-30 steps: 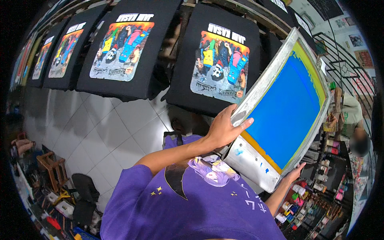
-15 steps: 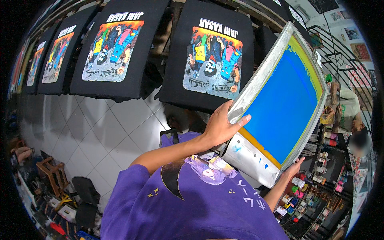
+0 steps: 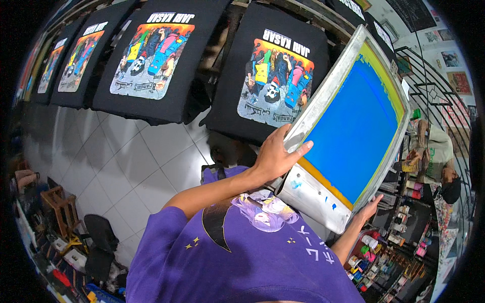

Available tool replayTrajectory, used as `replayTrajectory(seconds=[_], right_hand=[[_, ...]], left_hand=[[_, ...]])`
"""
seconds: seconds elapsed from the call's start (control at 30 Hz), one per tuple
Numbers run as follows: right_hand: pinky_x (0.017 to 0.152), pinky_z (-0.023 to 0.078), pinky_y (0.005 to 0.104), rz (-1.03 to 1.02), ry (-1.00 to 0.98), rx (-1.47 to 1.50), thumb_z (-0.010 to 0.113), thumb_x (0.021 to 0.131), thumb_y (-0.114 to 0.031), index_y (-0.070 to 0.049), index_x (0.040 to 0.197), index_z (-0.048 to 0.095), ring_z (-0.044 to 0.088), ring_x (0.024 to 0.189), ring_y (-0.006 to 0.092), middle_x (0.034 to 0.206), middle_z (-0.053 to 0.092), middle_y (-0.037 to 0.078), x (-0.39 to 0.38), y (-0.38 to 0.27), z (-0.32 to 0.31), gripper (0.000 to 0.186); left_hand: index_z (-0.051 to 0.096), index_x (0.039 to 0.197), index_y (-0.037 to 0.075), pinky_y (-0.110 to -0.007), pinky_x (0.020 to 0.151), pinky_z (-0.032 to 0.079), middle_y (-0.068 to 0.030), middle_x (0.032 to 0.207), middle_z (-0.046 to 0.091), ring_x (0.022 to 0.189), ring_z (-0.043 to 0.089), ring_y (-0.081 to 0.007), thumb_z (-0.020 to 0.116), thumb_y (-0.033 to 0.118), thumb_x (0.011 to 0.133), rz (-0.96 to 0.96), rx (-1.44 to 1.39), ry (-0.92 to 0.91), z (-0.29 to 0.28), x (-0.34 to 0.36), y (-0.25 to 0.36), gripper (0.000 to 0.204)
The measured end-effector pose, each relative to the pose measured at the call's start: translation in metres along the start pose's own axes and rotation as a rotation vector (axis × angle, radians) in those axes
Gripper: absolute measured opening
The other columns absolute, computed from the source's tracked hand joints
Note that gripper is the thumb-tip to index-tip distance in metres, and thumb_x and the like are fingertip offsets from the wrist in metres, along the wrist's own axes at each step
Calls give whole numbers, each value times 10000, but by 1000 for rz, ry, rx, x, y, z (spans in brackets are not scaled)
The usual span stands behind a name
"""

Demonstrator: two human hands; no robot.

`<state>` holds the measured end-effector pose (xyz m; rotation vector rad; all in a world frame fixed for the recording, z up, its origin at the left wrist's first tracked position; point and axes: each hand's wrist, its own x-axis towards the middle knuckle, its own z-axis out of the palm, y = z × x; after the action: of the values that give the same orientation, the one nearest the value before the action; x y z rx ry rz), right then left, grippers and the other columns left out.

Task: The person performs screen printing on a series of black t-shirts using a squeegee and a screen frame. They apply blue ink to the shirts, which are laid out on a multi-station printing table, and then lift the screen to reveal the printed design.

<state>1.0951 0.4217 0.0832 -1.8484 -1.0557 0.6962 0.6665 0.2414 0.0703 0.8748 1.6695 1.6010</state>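
Holding the blue screen [image 3: 348,141] tilted, in front of the body and toward the right, with the left hand [image 3: 283,151] clasped on the near left end of its metal frame [image 3: 328,88], with thumb over the front. Bracing low by the opposite edge with the right hand [image 3: 366,211], with fingers stretched along and past the rim; cannot tell its full contact or closeness of grip from this angle. Most at risk there, by judgement: a twist or drop of the lower right corner, from leaning too much load on the left thumb and too little on that partly hidden support. Could also scuff or smear the nearest printed black shirt [image 3: 273,70] by swinging the left side of the frame inward; no telling touching from mere overlap in this view. Could mark the purple shirt [image 3: 242,252] by drawing in the curved metal strip [image 3: 313,194], blue-spotted and just beside the chest; impossible to tell wet spots from dry. Could catch the jars [image 3: 371,247] below the right hand by dipping the corner far down, or bump the other person [image 3: 438,151] at far right by turning too wide in so crowded a room.
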Motion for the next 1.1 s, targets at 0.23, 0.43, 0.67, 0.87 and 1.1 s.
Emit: replayTrajectory(seconds=[0.23, 0.43, 0.67, 0.87, 1.1], right_hand=[[1029, 424, 398, -44, -71, 5, 501, 941, -679, 109, 1367, 522, 560, 1207, 300, 1371, 558, 197, -4, -23, 64, 895], [1028, 420, 381, -77, -240, -23, 496, 993, -585, 107, 1373, 518, 550, 1223, 270, 1395, 556, 161, -19, -49, 146, 790], [934, 457, 337, -165, -460, 36, 499, 972, -630, 117, 1238, 625, 606, 1028, 211, 1167, 676, 138, -34, -70, 229, 803], [845, 459, 327, -397, -447, -88, 519, 997, -559, 114, 1066, 683, 608, 891, 199, 950, 701, 150, -44, -66, 271, 696], [865, 477, 357, -436, -421, -29, 553, 970, -576, 108, 1114, 681, 652, 932, 258, 1010, 710, 192, -64, -72, 275, 711]], left_hand=[[644, 1181, -40, -380, 895, 520, -230, 1067, 711, 1014, 700, -312, 733, 403, 886, -91, 41, 86, -34, 17, 18, 539], [682, 1189, -19, -372, 881, 521, -235, 1063, 715, 1019, 703, -314, 734, 447, 879, -111, 178, 323, -69, 42, -16, 561], [724, 1134, 54, -433, 789, 511, -193, 877, 683, 846, 676, -357, 683, 547, 875, -116, 486, 492, -122, 54, -16, 559], [756, 1015, 52, -457, 736, 491, -203, 792, 659, 794, 640, -353, 692, 524, 874, -86, 535, 586, -144, 65, -36, 498], [754, 1098, 65, -431, 800, 515, -206, 909, 700, 868, 695, -358, 699, 552, 859, -157, 493, 601, -157, 63, -45, 546]])
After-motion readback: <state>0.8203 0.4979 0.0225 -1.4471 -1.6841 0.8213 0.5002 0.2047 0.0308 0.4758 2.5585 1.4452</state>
